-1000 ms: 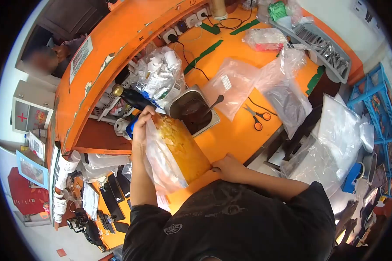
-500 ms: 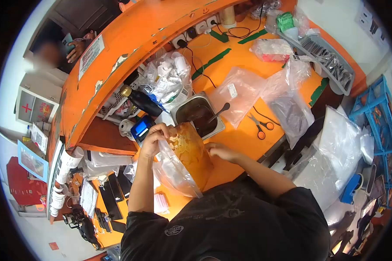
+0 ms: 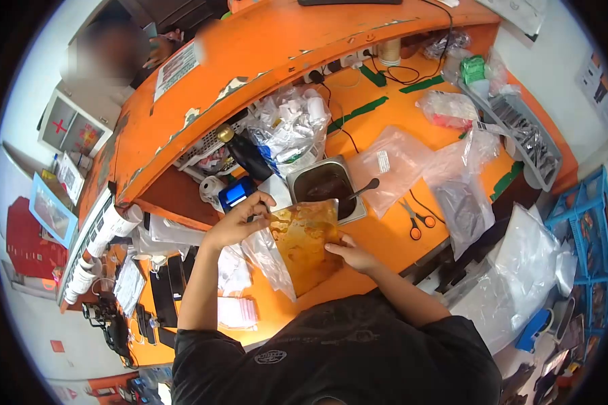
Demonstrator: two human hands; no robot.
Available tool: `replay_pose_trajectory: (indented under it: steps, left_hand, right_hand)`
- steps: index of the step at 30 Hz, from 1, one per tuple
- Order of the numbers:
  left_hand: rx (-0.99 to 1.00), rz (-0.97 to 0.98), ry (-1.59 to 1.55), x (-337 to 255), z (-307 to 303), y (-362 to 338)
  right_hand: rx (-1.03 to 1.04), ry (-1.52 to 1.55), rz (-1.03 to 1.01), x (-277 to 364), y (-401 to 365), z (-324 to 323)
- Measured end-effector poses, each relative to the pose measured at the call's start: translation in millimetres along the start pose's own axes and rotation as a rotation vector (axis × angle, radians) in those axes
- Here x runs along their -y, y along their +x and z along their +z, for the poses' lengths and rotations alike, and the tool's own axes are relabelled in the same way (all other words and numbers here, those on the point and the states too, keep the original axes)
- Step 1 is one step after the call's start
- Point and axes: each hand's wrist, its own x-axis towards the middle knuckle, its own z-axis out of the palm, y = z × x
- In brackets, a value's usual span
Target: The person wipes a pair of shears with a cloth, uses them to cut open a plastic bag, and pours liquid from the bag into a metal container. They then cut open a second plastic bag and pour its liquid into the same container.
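Note:
A clear plastic bag with orange-brown sauce inside hangs between my hands over the orange table. My left hand pinches its top left corner. At its right edge my right hand grips the side, thumb in front. Just behind the bag stands a metal container of dark brown sauce, with a black spoon leaning over its right rim. A device with a blue screen lies beside my left hand.
Orange-handled scissors and pinkish plastic bags lie to the right. Behind are a black bottle and a bag of white items. A grey cutlery tray is far right. Another person stands behind the counter.
The sauce bag is now held flatter and more upright, facing me. My right hand has closed on its right edge. The whole view has shifted.

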Motion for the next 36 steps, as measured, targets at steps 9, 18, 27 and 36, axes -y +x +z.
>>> replay_pose_trajectory:
  steps: [9,18,27,36]
  left_hand:
    - [-0.026,0.161,-0.018,17,1,-14]
    - [0.158,-0.213,0.263,31,-32,-60]
    - [-0.098,0.681,-1.859,104,127,13]
    - [-0.147,-0.013,-1.207,-31,125,20]
  right_hand:
    - [-0.107,-0.398,-0.461,19,-6,-4]
    - [-0.048,-0.465,-0.52,84,-12,-4]
    - [-0.055,-0.55,-0.78,108,-7,0]
    - [-0.166,-1.825,-0.941,133,-58,63]
